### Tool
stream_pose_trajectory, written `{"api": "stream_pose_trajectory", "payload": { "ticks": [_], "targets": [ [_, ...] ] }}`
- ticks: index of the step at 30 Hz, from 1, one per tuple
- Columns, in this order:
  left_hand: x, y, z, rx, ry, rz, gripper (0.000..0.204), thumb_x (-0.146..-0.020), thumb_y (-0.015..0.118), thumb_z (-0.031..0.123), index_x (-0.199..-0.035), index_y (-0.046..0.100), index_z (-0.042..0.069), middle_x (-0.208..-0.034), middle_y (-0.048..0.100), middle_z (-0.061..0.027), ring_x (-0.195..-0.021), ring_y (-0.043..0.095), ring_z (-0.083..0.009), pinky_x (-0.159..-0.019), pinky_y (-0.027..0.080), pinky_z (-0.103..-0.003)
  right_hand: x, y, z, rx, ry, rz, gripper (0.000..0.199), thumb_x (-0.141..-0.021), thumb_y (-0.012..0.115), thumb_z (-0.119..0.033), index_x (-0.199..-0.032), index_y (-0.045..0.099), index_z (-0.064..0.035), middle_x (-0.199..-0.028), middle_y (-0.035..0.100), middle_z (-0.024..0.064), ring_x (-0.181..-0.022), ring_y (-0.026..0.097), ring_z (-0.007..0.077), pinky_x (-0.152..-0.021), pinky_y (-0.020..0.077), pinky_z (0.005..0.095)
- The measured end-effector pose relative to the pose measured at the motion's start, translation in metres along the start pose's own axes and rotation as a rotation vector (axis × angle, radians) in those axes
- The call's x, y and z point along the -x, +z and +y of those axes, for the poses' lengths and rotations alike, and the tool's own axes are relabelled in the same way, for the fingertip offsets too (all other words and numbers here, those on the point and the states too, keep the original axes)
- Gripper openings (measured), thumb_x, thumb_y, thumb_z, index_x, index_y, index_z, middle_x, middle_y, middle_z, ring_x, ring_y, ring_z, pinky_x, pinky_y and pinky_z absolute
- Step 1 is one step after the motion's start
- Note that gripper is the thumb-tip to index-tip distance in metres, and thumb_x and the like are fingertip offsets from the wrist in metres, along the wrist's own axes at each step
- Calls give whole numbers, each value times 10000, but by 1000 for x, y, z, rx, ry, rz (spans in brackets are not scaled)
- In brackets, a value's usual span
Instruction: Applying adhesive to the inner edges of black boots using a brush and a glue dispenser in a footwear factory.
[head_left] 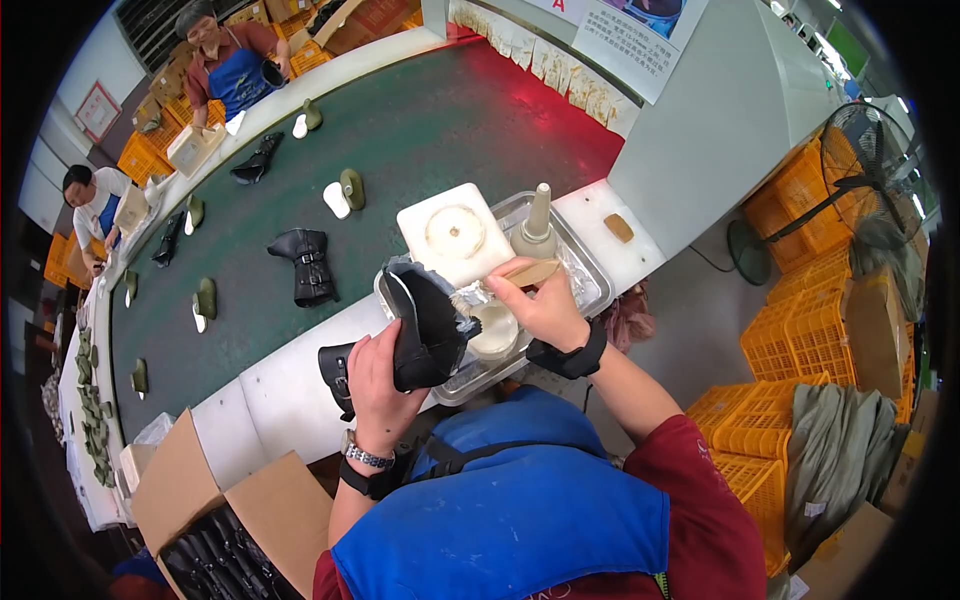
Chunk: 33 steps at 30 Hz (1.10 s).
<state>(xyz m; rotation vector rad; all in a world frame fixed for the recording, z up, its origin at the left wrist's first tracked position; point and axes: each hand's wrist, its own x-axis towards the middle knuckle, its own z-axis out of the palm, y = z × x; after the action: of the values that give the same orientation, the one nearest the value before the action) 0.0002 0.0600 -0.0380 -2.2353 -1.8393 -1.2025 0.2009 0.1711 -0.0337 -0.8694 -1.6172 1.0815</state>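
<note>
My left hand (pixel 377 385) grips a black boot upper (pixel 422 325) from below, its open side turned up toward me. My right hand (pixel 545 308) holds a wooden-handled brush (pixel 520 273) by its handle, the bristle end at the boot's edge, right over a small white pot (pixel 494 334). Both hands are above a foil-lined metal tray (pixel 589 277) on the white bench. In the tray stand a white square box with a round lid (pixel 455 236) and a beige cone-tipped bottle (pixel 537 228).
A dark green conveyor belt (pixel 430 120) carries a black boot (pixel 307 265), olive shoe lasts (pixel 351 187) and white soles. Two other people work along its far side. A cardboard box of black parts (pixel 215 545) sits at lower left. Orange crates (pixel 805 330) and a fan (pixel 870 165) stand to the right.
</note>
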Motion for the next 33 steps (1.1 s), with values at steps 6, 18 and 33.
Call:
{"api": "stream_pose_trajectory", "payload": {
  "ticks": [6,18,33],
  "targets": [
    [-6,11,-3,-147,-25,-58,786,-545,771,85,-1242,413,22,-1094,539,-136,-1014,512,-297,-954,336,-452,-8,-5,2,-48,-89,35,116,-797,638,-106,-781,634,9,-697,619,27,-590,519,56,-531,413,218],
    [-10,23,0,-204,-16,107,779,-571,754,82,-1255,387,11,-1103,518,-150,-1024,502,-295,-945,330,-471,-4,-7,22,-253,183,-64,140,-824,622,-129,-831,638,9,-708,605,15,-632,522,45,-557,422,212],
    [7,6,-40,877,-811,279,655,-725,679,147,-1273,337,36,-1116,498,-96,-966,528,-189,-851,442,-316,25,-24,96,330,215,-193,283,-807,598,-246,-672,614,2,-614,570,206,-596,562,377,-541,456,401]
  ]
}}
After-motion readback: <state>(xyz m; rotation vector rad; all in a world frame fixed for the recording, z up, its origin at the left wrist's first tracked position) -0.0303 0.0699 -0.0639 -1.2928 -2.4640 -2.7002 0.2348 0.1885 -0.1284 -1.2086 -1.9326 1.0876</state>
